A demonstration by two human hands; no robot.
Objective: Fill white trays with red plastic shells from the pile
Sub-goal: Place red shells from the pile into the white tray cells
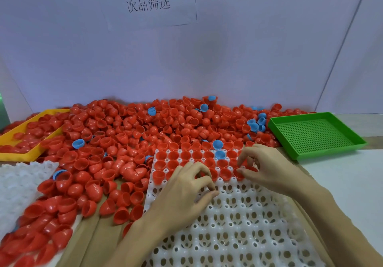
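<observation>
A: What's lying in front of the person?
B: A white tray [248,221] is sitting near them, with red shells [184,155] filling its far rows and one blue shell [220,154] sitting among them.
A: And the hands?
B: The left hand [186,192] is hovering curled over the tray's third row; whether it's gripping anything is unclear. The right hand [263,167] is pinching a red shell [238,172] at a cell.
A: Around it?
B: A big red pile [124,134] is spreading behind, a yellow tray [31,155] lying left, a green tray [315,136] right.
</observation>
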